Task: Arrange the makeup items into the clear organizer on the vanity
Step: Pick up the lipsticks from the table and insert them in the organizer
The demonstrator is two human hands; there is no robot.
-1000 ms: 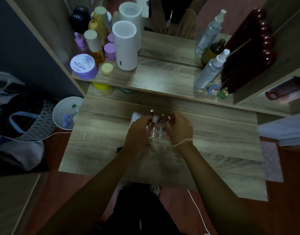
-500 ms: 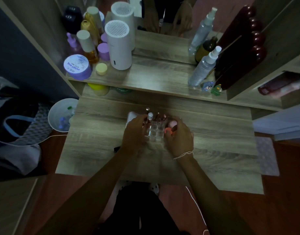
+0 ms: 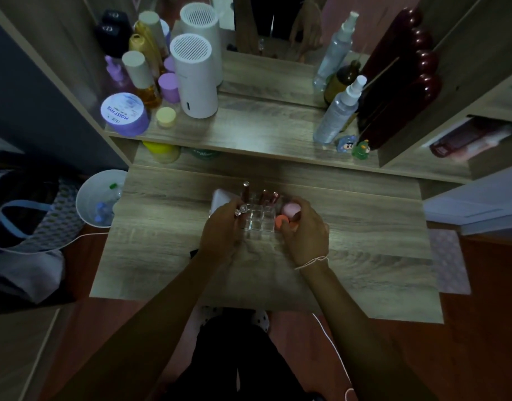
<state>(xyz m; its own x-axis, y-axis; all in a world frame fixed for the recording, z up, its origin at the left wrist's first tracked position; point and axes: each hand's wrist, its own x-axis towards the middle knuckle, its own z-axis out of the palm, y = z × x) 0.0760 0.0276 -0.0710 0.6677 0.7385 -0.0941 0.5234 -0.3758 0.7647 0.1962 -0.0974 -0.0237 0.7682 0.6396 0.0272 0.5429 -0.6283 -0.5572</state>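
A clear gridded organizer (image 3: 260, 220) stands in the middle of the wooden vanity top (image 3: 364, 250). Several dark red lipstick tubes (image 3: 267, 196) stand upright in its far cells. My left hand (image 3: 221, 227) is at the organizer's left side, fingers closed on a small tube with a clear cap (image 3: 240, 210). My right hand (image 3: 305, 229) is at its right side, gripping an orange sponge (image 3: 281, 222), with a pink sponge (image 3: 291, 209) just behind it. A white box (image 3: 219, 200) lies behind my left hand.
The raised shelf holds a white cylinder (image 3: 194, 79), a purple jar (image 3: 124, 114), several bottles (image 3: 141, 78) and a spray bottle (image 3: 337, 111). A dark red bottle (image 3: 393, 91) leans at the right. A white bin (image 3: 99, 198) sits on the floor at the left.
My right hand has come to the organizer's right side with the orange and pink sponges showing in it. My left hand stays at the left edge with the small tube.
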